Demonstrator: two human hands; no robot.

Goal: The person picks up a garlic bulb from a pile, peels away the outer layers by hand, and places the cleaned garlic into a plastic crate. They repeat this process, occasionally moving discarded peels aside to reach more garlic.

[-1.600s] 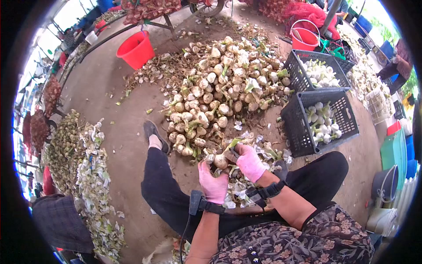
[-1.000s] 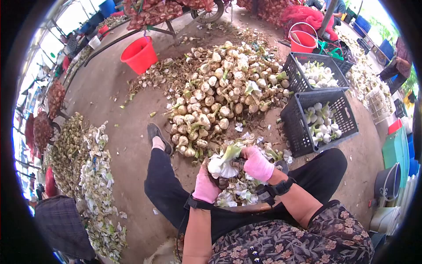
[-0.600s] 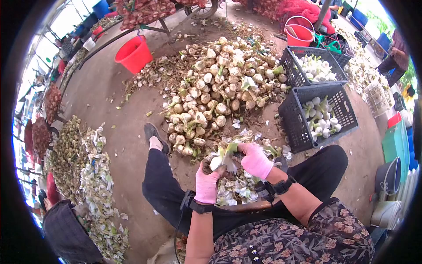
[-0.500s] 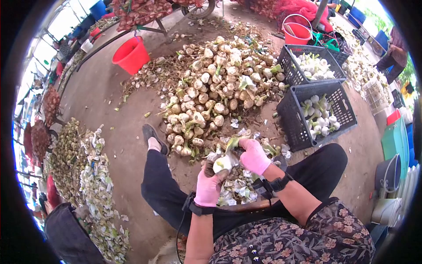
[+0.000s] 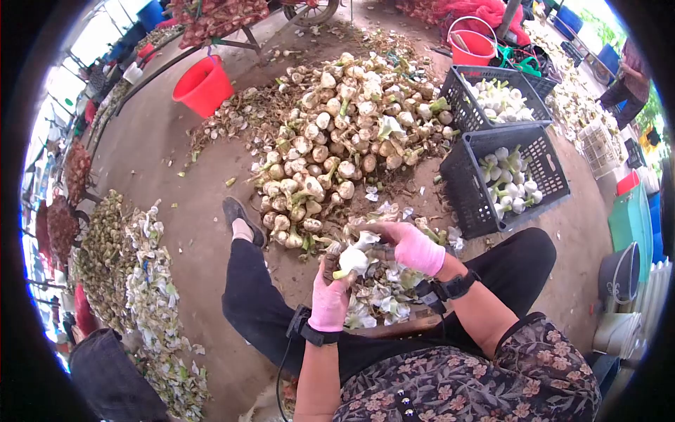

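Note:
A white, peeled-looking garlic bulb [image 5: 354, 260] with a short greenish stem is gripped in my left hand [image 5: 329, 295], which wears a pink glove with dark, soiled fingers. My right hand [image 5: 416, 250], gloved the same way, is just right of the bulb. Its thumb and fingers close on a loose flap of garlic skin [image 5: 366, 240] at the bulb's upper side. Below both hands lies a heap of shed garlic skins [image 5: 383, 304] between my legs. Beyond them rises a big pile of unpeeled garlic [image 5: 344, 133] with soil on it.
Two black crates [image 5: 467, 190] with white garlic bulbs [image 5: 512, 184] stand at the right. Red buckets [image 5: 204, 88] are behind the pile, left and right. More skins [image 5: 151, 281] lie at far left. A person [image 5: 633, 77] stands at far right.
The bulb has turned in my left hand, so its stem now points down-left. My right hand has shifted slightly right and down, its fingers now stretched across the bulb's top.

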